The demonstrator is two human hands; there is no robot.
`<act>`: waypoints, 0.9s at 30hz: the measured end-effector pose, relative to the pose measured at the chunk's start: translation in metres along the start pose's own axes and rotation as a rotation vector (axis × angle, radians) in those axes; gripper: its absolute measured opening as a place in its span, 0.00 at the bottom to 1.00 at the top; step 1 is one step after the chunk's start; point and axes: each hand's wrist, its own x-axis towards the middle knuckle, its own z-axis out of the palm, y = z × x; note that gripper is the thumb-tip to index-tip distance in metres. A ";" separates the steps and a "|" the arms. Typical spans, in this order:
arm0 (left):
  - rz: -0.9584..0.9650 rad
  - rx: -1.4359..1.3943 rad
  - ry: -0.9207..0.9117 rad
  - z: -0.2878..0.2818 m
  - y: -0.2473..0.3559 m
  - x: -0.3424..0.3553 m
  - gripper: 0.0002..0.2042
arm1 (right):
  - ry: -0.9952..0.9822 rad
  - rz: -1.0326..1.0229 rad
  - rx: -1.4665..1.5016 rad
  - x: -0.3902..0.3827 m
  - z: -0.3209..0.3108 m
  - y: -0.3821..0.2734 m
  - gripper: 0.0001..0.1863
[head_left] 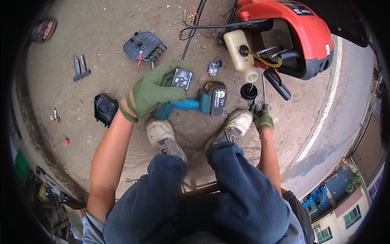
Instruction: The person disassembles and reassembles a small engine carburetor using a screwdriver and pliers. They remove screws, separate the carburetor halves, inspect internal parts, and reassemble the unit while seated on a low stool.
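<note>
My left hand [156, 87], in a green glove, holds a small square metal carburetor part [182, 78] between thumb and fingers. Its channelled face is turned up. Below it, a teal cordless drill [185, 105] with a black battery lies by my shoes. My right hand [264, 122], gloved too, is low beside my right shoe. Its fingers are closed around the handle end of a screwdriver [265, 90], whose shaft points away from me; the fingers are partly hidden. Pliers [254, 107] lie against that hand. Another small metal carburetor piece [213, 68] rests on the ground farther off.
A red machine [300, 36] stands at the far right, its whitish tank [237, 49] hanging over a black cup [248, 91]. A black cover [145, 45], a black housing [105, 109] and a metal-pronged tool [80, 67] lie on the left. Someone's sandalled foot [44, 31] shows far left.
</note>
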 end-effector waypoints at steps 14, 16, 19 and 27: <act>-0.005 0.010 0.007 -0.001 -0.004 0.004 0.33 | 0.005 -0.217 0.846 -0.109 -0.076 0.075 0.06; -0.008 -0.001 -0.013 0.000 -0.004 0.008 0.33 | 0.042 -0.237 0.852 -0.141 -0.100 0.049 0.04; 0.001 0.021 -0.015 -0.003 -0.004 0.005 0.33 | -0.108 -0.570 0.932 -0.161 -0.109 -0.005 0.07; 0.021 -0.020 -0.021 -0.006 -0.006 0.005 0.32 | -1.135 -0.482 1.405 -0.136 -0.071 -0.086 0.13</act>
